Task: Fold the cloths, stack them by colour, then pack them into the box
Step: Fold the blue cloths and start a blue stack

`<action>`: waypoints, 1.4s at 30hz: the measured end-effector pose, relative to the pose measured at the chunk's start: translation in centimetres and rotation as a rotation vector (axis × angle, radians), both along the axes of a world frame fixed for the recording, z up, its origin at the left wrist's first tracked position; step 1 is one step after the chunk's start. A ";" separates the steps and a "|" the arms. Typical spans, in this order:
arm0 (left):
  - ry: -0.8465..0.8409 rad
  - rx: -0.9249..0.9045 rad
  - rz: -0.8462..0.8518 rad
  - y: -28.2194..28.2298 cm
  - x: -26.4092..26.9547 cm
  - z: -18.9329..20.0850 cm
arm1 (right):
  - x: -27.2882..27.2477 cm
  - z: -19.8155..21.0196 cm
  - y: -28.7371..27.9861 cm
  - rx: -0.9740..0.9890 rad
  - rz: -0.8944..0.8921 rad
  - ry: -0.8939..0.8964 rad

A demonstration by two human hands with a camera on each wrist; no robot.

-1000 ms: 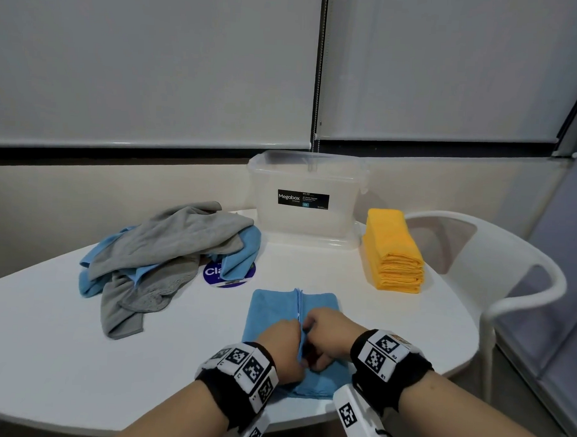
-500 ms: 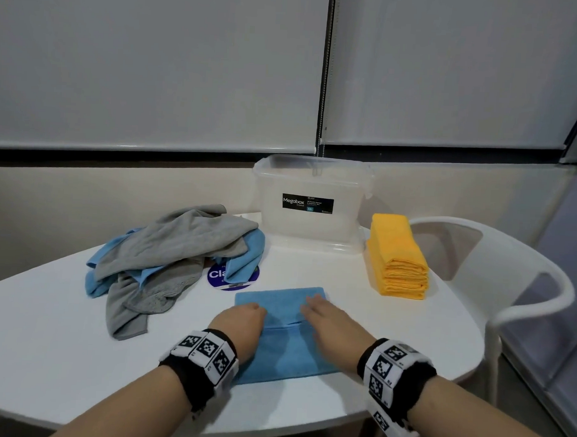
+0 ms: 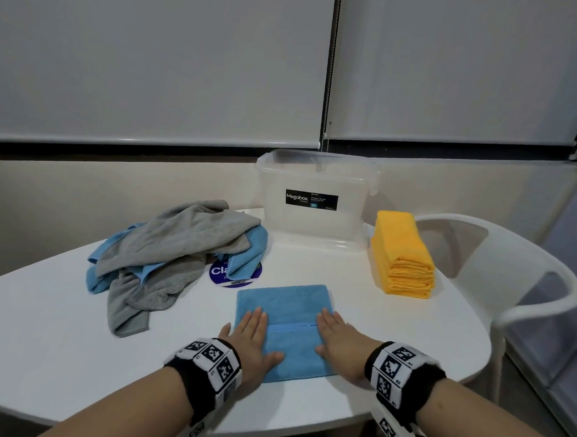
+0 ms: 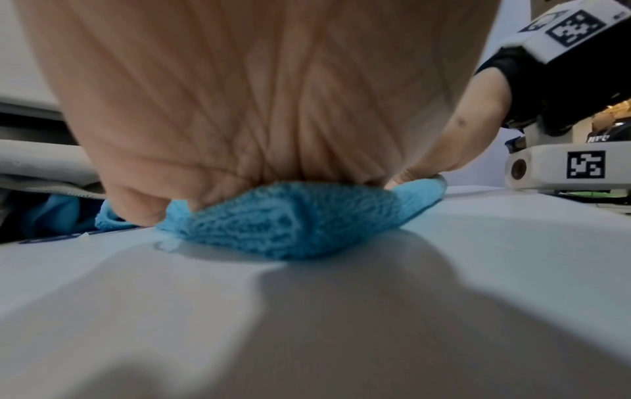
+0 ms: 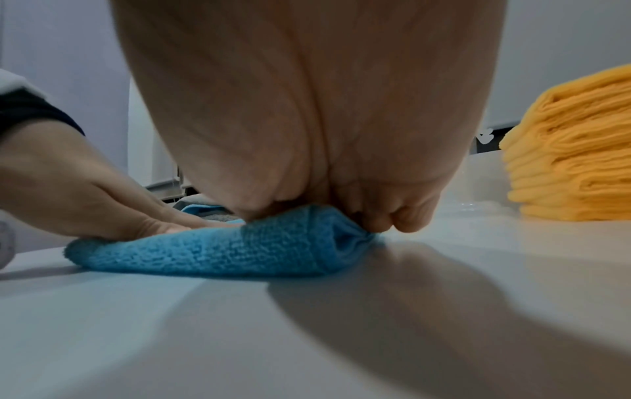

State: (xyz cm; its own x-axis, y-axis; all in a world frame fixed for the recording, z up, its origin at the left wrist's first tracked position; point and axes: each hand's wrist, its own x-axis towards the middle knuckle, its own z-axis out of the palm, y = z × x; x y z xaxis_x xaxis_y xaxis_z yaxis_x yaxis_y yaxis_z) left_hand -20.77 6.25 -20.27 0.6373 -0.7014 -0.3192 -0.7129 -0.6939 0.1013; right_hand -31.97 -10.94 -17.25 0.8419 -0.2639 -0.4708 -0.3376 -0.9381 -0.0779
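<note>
The right hand (image 5: 307,108) and left hand (image 5: 85,194) press flat on a folded blue cloth (image 5: 211,251) on the table (image 5: 307,337), beside stacked yellow cloths (image 5: 573,151).

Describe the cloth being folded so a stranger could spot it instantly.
On the white table, directly before the clear storage box, a blue cloth lies flat. Unlike the crumpled grey-and-blue pile, both hands press it.

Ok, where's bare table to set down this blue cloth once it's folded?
Bare table lies between the blue cloth and the yellow stack, in front of the box. More lies at the near left edge, below the grey and blue heap. That heap crowds the far left.
</note>
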 end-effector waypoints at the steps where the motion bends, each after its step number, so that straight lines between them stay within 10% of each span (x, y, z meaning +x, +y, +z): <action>1: -0.007 0.008 -0.004 0.0 0.0 0.1 | 0.1 -0.1 0.2 0.006 -0.010 0.005; 11: -0.077 -0.046 -0.001 -4.4 2.2 3.9 | 5.4 5.4 1.3 -0.125 -0.229 -0.110; 19: 0.039 0.033 0.122 -6.1 3.5 0.7 | 9.2 -1.5 0.6 -0.009 -0.188 -0.061; 42: -0.041 -0.045 0.130 -3.1 3.8 1.7 | 4.2 1.2 -2.6 -0.116 -0.222 -0.140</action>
State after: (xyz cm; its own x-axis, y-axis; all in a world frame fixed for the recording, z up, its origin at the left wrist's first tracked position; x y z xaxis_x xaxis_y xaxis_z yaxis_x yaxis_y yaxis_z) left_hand -17.02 3.18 -18.59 0.7353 -0.6254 -0.2612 -0.6219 -0.7758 0.1069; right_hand -27.77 -13.54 -16.01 0.8123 -0.4939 -0.3102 -0.5289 -0.8480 -0.0349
